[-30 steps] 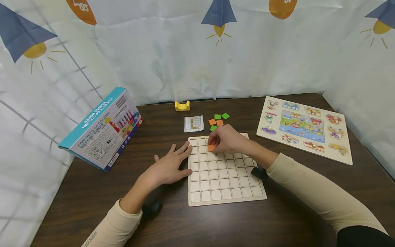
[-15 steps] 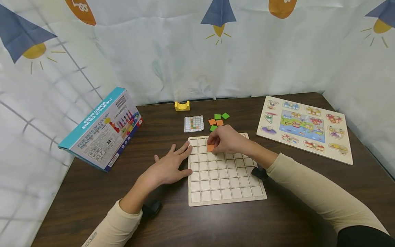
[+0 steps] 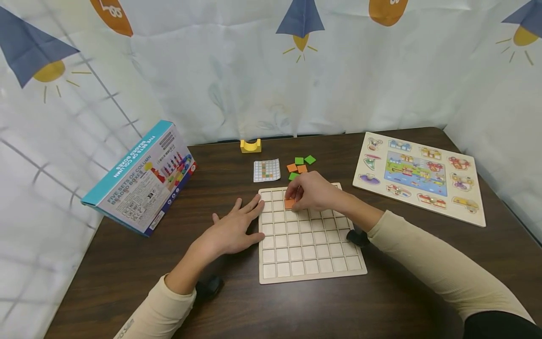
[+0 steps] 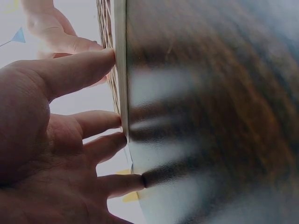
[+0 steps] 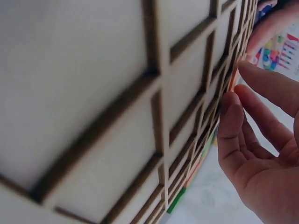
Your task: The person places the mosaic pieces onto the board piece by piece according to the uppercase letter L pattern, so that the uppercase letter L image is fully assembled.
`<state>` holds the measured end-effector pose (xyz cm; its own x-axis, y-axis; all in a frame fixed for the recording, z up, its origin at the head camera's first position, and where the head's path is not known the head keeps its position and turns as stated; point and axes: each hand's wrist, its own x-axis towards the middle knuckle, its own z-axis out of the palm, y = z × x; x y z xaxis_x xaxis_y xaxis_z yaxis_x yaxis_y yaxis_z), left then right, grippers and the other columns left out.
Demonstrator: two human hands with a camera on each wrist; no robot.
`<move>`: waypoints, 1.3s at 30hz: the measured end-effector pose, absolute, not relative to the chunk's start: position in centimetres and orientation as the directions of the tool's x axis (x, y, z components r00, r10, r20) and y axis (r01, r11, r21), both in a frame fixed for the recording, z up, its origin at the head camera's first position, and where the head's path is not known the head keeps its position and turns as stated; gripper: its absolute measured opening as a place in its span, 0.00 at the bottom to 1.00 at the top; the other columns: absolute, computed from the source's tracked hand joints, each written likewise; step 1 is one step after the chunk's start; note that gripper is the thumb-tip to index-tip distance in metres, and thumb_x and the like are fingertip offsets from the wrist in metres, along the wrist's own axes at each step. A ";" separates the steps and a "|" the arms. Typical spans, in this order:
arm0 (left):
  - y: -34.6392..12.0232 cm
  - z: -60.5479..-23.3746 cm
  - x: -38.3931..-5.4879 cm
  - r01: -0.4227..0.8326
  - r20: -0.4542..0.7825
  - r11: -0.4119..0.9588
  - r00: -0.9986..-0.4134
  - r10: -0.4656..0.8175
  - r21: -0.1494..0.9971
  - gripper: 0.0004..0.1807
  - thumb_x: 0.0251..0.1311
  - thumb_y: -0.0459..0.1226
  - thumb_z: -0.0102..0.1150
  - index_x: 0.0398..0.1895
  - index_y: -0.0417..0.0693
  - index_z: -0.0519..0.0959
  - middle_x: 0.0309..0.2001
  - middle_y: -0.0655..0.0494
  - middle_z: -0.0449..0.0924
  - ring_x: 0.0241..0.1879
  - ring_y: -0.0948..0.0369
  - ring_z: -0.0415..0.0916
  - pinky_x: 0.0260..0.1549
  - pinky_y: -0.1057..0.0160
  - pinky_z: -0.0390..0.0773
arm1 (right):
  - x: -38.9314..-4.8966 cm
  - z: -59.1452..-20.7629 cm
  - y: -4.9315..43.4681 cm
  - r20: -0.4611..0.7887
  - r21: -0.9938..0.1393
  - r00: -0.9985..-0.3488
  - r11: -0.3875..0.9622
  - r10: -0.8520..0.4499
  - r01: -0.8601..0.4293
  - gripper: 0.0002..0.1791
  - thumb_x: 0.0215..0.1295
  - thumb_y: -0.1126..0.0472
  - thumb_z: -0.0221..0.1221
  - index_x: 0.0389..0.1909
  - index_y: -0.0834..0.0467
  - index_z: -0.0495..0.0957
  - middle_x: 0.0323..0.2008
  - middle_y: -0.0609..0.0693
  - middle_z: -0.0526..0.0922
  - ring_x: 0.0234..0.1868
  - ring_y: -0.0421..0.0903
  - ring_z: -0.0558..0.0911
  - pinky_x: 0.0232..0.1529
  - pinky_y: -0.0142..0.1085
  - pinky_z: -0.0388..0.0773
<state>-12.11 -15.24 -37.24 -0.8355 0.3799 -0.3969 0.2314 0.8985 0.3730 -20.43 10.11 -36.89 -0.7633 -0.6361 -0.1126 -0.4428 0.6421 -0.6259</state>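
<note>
Tabletop (image 3: 305, 310) dark, wood-grained, bearing grid board (image 3: 311, 253); printed pale curtain (image 3: 347, 80) behind.

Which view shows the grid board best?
The head view: it takes in nearly the whole board, partly covered by the right hand. The left wrist view sees it almost edge-on; the right wrist view shows its squares close up but cropped.

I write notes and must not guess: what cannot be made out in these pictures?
Head view: grid board cells under the right hand, covered by it.
Head view: part of the orange tile, behind that hand.
Head view: fine print on the box, too small.
Left wrist view: part of the left hand, cut off by the edge.
</note>
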 end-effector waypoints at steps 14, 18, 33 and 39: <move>-15.2 -37.1 -11.9 0.226 -0.393 0.905 -0.843 0.367 0.361 0.46 0.71 0.54 0.61 0.85 0.55 0.52 0.86 0.60 0.39 0.83 0.36 0.37 0.57 0.10 0.42 | -22.0 -35.7 12.0 -0.093 -0.631 -0.831 0.678 -0.548 -0.377 0.12 0.58 0.65 0.74 0.44 0.58 0.89 0.35 0.49 0.89 0.37 0.44 0.85 0.44 0.41 0.82; -15.2 -37.1 -11.8 0.229 -0.391 0.903 -0.842 0.371 0.365 0.46 0.71 0.54 0.61 0.85 0.55 0.51 0.86 0.59 0.38 0.83 0.36 0.37 0.57 0.10 0.42 | -22.5 -35.4 12.6 -0.090 -0.640 -0.851 0.685 -0.517 -0.349 0.13 0.59 0.66 0.72 0.45 0.60 0.88 0.37 0.51 0.89 0.39 0.46 0.85 0.45 0.42 0.83; -15.1 -37.0 -11.9 0.224 -0.400 0.906 -0.840 0.366 0.358 0.46 0.71 0.54 0.60 0.85 0.56 0.51 0.86 0.61 0.38 0.83 0.38 0.37 0.58 0.10 0.42 | -25.5 -35.5 14.8 -0.072 -0.621 -0.895 0.723 -0.440 -0.305 0.16 0.61 0.70 0.69 0.50 0.64 0.84 0.45 0.60 0.87 0.43 0.52 0.86 0.51 0.47 0.81; -15.1 -37.0 -11.8 0.223 -0.399 0.905 -0.840 0.367 0.362 0.46 0.72 0.54 0.61 0.85 0.56 0.51 0.86 0.61 0.37 0.83 0.38 0.36 0.58 0.10 0.42 | -27.2 -36.1 15.4 -0.088 -0.617 -0.907 0.737 -0.413 -0.275 0.18 0.61 0.71 0.68 0.53 0.65 0.84 0.47 0.62 0.87 0.45 0.54 0.85 0.52 0.49 0.80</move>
<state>-11.79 -15.08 -37.03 -0.8405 0.3669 -0.3988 0.2234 0.9051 0.3618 -27.16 15.41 -36.06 -0.9067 -0.4125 -0.0879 -0.2755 0.7369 -0.6173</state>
